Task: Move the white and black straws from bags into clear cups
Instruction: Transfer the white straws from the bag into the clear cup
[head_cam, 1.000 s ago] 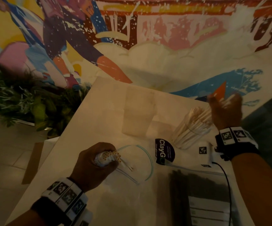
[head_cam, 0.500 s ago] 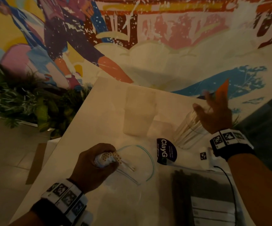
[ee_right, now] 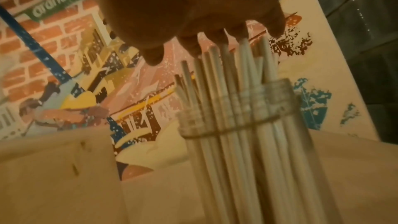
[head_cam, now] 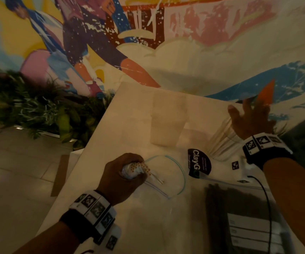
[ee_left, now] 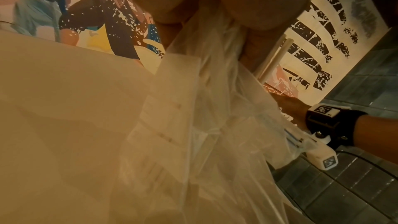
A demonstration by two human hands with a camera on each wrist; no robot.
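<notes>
My left hand (head_cam: 122, 178) grips the neck of a clear zip bag (head_cam: 166, 176) together with a bundle of white straws (head_cam: 138, 166), whose ends poke out above the fist. In the left wrist view the bag (ee_left: 215, 108) hangs from those fingers onto the table. My right hand (head_cam: 248, 118) is open with spread fingers over a clear cup (head_cam: 221, 138) full of white straws. In the right wrist view its fingertips (ee_right: 189, 43) sit at the tops of the straws (ee_right: 243, 67) in the cup (ee_right: 237, 117). A bag of black straws (head_cam: 239, 217) lies at the front right.
An empty clear cup (head_cam: 168, 120) stands mid-table, left of the filled one. A black round label (head_cam: 199, 162) and a cable (head_cam: 265, 198) lie by my right wrist. The white table (head_cam: 129, 110) ends at the left above a tiled floor and a planter (head_cam: 38, 110).
My right hand has let go of the white straws it held over the cup and spread its fingers. My left hand has kept its grip in the same place.
</notes>
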